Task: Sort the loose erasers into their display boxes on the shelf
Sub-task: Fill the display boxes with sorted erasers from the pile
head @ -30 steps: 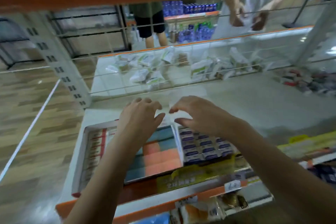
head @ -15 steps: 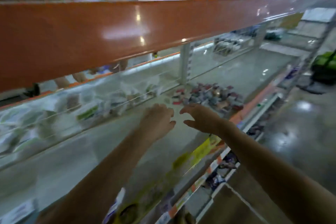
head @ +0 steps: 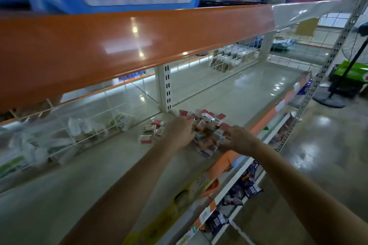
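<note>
Left hand (head: 182,132) covers part of the eraser pile (head: 207,131), its fingertips hidden among them; grip can't be told. Right hand (head: 240,138) fingers blur into the pile. Eraser labels unreadable, bagged goods (head: 59,141) behind the mesh smeared.

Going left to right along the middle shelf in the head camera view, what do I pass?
Blurred packets behind the wire divider → stray red-and-white erasers → left hand → pile of loose erasers → right hand → bare shelf surface.
</note>
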`<state>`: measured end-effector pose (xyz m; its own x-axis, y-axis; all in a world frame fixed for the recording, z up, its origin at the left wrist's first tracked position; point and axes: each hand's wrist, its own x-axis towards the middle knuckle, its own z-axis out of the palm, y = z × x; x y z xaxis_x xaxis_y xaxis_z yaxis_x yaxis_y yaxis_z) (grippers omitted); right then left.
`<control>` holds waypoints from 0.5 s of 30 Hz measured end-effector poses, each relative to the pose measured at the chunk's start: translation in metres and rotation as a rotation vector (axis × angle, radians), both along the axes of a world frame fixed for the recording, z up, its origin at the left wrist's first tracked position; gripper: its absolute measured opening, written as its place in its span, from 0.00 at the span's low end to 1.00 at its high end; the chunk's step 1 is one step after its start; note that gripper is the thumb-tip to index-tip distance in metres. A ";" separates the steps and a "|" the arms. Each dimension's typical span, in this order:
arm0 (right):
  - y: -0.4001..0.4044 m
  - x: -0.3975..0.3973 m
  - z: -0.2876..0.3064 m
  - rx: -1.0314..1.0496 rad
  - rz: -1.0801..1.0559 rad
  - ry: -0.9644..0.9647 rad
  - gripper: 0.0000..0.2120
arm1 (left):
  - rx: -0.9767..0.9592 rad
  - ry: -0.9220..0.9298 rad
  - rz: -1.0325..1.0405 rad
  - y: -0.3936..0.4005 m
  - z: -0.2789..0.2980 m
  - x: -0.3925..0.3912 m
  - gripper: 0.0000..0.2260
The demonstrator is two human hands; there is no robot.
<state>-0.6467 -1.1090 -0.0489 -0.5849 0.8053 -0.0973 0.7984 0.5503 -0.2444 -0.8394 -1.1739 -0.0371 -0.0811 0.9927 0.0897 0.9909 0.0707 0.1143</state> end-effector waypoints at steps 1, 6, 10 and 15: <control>0.004 0.003 -0.003 -0.019 -0.010 0.002 0.21 | 0.009 -0.012 0.019 0.007 -0.001 0.000 0.20; 0.009 0.009 -0.015 0.025 0.022 0.052 0.19 | 0.069 -0.065 0.128 0.027 -0.008 -0.004 0.20; 0.008 0.009 -0.019 0.048 0.060 0.099 0.15 | 0.078 -0.105 0.184 0.037 -0.015 -0.005 0.18; 0.004 0.010 -0.020 0.073 0.075 0.174 0.13 | 0.061 -0.280 0.224 0.043 -0.023 -0.010 0.17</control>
